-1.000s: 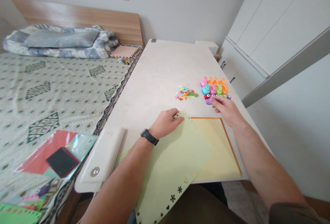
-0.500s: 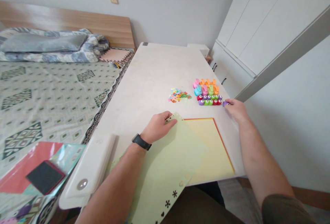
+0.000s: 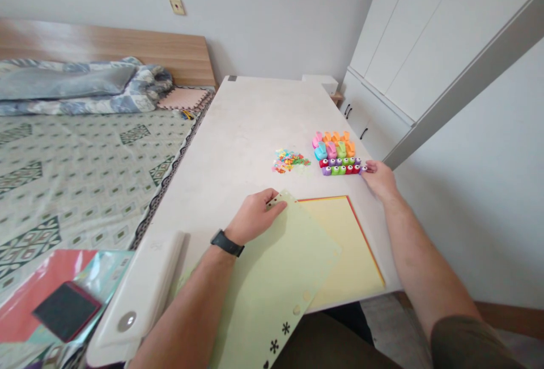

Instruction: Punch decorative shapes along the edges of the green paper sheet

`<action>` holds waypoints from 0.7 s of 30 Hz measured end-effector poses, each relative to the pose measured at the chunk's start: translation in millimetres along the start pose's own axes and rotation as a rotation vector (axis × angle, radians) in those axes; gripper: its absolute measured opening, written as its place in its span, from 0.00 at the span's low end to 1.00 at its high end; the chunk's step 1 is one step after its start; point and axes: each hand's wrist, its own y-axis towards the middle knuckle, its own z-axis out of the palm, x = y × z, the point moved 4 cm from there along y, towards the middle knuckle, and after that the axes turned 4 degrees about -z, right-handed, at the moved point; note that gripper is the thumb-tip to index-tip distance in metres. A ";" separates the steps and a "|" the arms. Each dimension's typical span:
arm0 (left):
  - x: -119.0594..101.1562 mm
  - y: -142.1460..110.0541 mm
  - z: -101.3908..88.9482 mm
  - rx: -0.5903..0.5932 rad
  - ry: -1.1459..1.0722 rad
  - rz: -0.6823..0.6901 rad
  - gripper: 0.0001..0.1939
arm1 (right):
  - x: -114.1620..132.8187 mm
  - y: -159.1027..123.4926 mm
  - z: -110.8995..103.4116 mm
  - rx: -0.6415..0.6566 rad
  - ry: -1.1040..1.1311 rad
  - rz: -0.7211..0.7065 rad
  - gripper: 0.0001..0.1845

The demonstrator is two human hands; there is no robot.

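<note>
My left hand [image 3: 255, 216], with a dark band on its wrist, pinches the top corner of a pale green paper sheet [image 3: 276, 267]. Small shapes such as snowflakes are punched along the sheet's edges. It lies at a slant, partly over a stack of yellow paper [image 3: 352, 250] with a red-orange edge. At the right end of the front row of small craft punches [image 3: 342, 170], my right hand [image 3: 381, 181] has its fingers closed on a small purple craft punch [image 3: 364, 169]. Bigger lever punches [image 3: 331, 150] in pink, orange, blue and green stand behind.
Colourful punched paper bits [image 3: 290, 161] are heaped left of the punches. A long white device [image 3: 140, 295] sits at the table's left edge. Beyond it, a dark phone-like slab [image 3: 67, 310] lies on plastic-wrapped paper on the bed [image 3: 85, 187]. White cabinets [image 3: 408, 46] stand to the right.
My right hand has moved from the left part of the punch rows to their right end, bringing the purple punch up to the front row. My left hand keeps its hold; the view has shifted.
</note>
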 end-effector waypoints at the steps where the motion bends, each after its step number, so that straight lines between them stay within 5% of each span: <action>1: -0.2 0.0 0.2 0.003 0.000 -0.001 0.14 | 0.9 -0.1 0.1 -0.004 0.003 -0.001 0.28; 21: -2.1 -0.5 0.1 0.004 0.003 -0.008 0.13 | 10.2 -2.0 3.0 -0.062 -0.003 -0.039 0.26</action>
